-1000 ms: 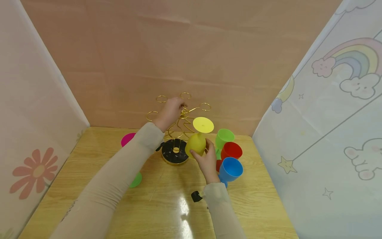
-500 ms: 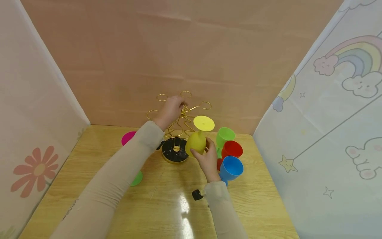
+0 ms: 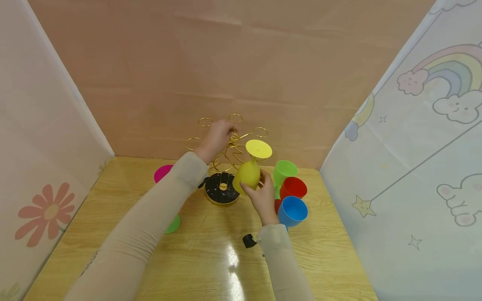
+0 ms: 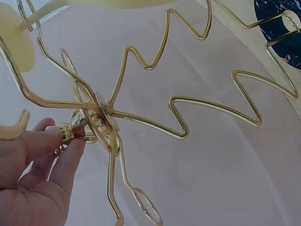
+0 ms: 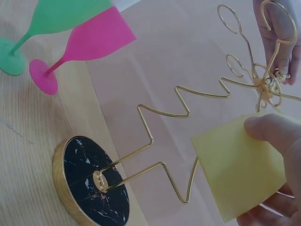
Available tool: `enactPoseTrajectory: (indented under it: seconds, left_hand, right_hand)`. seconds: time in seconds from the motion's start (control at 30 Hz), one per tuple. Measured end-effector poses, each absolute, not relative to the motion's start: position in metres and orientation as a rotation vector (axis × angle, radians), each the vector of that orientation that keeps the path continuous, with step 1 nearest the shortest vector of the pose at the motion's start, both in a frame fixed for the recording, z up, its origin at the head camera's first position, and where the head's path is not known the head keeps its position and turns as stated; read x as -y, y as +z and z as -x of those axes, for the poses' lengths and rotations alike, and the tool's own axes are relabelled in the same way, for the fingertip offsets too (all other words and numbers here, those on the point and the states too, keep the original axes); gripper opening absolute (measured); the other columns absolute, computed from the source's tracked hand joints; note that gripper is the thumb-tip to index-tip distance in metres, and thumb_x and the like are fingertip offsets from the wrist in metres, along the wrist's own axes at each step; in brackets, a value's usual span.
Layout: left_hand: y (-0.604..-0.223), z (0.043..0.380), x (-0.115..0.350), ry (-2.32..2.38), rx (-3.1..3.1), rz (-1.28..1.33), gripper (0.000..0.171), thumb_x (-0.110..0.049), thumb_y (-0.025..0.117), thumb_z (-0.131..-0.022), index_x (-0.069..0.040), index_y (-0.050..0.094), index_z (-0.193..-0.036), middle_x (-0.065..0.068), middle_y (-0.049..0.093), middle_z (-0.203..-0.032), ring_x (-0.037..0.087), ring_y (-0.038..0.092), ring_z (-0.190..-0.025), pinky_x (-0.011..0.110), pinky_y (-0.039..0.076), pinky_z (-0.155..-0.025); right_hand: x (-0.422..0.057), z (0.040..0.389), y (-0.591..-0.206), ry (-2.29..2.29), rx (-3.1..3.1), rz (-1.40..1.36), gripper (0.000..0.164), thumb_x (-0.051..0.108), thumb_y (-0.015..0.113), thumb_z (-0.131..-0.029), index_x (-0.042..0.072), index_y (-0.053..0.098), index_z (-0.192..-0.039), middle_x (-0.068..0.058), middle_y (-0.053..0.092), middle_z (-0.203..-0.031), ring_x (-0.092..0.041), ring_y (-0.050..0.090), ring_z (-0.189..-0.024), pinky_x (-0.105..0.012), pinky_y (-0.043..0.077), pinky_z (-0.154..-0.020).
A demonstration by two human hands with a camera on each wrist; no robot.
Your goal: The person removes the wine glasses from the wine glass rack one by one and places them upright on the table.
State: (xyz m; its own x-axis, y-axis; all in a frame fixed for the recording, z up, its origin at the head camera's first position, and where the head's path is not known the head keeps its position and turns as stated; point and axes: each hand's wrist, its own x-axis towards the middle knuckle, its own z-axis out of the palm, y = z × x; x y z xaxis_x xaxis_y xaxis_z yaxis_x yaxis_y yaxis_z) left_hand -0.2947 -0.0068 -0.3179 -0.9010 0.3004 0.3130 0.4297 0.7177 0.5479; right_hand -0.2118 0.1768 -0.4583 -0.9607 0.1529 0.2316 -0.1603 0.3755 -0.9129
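My left hand [image 3: 215, 140] pinches the small gold knob [image 4: 68, 132] at the top of a gold wire goblet rack [image 4: 176, 101]. The rack's zigzag wires rise from a round black marbled base [image 3: 216, 190]. My right hand [image 3: 263, 196] holds a yellow plastic goblet [image 3: 246, 177] by its bowl, upside down, with the round foot [image 3: 259, 149] uppermost. Its stem is right at one of the rack's open rings [image 4: 23, 16] in the left wrist view. The thumb [image 5: 268, 129] lies along the bowl, with the other fingers behind it.
Green [image 3: 285, 169], red [image 3: 293, 188] and blue [image 3: 293, 211] goblets stand upright on the table [image 3: 211, 259], right of my right hand. Left of the base stand a pink goblet [image 5: 96, 35] and another green one [image 5: 61, 16], partly hidden by my left sleeve in the head view.
The yellow goblet has risen slightly, and its foot now overlaps a rack ring in the head view. My left hand keeps its hold on the knob.
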Motion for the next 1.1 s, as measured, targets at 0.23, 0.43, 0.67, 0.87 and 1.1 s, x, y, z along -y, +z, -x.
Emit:
enactPoseTrajectory:
  seconds: [0.23, 0.43, 0.67, 0.87, 1.1]
  left_hand:
    - [-0.3163, 0.2936, 0.0056, -0.922, 2.724, 0.587, 0.023, 0.003, 0.058, -0.101, -0.002, 0.073, -0.118, 0.014, 0.067, -0.123, 0.029, 0.062, -0.119, 0.035, 0.053, -0.098]
    - [-0.317, 0.2938, 0.0053, -0.929, 2.716, 0.598, 0.024, 0.003, 0.057, -0.101, -0.002, 0.073, -0.118, 0.014, 0.068, -0.123, 0.029, 0.062, -0.12, 0.036, 0.053, -0.099]
    - [-0.3179, 0.2919, 0.0053, -0.95, 2.701, 0.597, 0.023, 0.003, 0.057, -0.101, -0.002, 0.073, -0.117, 0.015, 0.067, -0.123, 0.029, 0.062, -0.119, 0.036, 0.053, -0.099]
    - [-0.3183, 0.2913, 0.0052, -0.963, 2.686, 0.583, 0.023, 0.003, 0.058, -0.1, -0.001, 0.072, -0.118, 0.014, 0.068, -0.121, 0.029, 0.062, -0.118, 0.036, 0.053, -0.099]
    - [-0.3167, 0.2914, 0.0042, -0.965, 2.687, 0.577, 0.023, 0.003, 0.06, -0.099, -0.002, 0.073, -0.118, 0.013, 0.068, -0.121, 0.028, 0.063, -0.117, 0.035, 0.054, -0.098]
  right_hand:
    - [-0.1763, 0.2142, -0.4565, 1.606, 2.366, 0.02, 0.075, 0.024, 0.085, -0.083, 0.003, 0.047, -0.144, -0.014, 0.054, -0.14, -0.034, 0.053, -0.126, -0.051, 0.046, -0.108]
    - [-0.1747, 0.2159, -0.4535, 1.602, 2.374, 0.008, 0.075, 0.025, 0.086, -0.083, 0.003, 0.048, -0.144, -0.014, 0.055, -0.14, -0.034, 0.053, -0.125, -0.05, 0.046, -0.107]
    - [-0.1731, 0.2174, -0.4505, 1.599, 2.394, 0.003, 0.075, 0.024, 0.085, -0.083, 0.004, 0.048, -0.144, -0.014, 0.054, -0.14, -0.034, 0.052, -0.125, -0.05, 0.046, -0.107]
    - [-0.1713, 0.2193, -0.4488, 1.565, 2.421, -0.026, 0.077, 0.026, 0.086, -0.082, 0.005, 0.047, -0.146, -0.013, 0.055, -0.14, -0.034, 0.053, -0.125, -0.051, 0.047, -0.106]
    - [-0.1695, 0.22, -0.4489, 1.549, 2.453, -0.033, 0.078, 0.027, 0.087, -0.081, 0.005, 0.048, -0.145, -0.012, 0.056, -0.139, -0.033, 0.054, -0.124, -0.05, 0.048, -0.105]
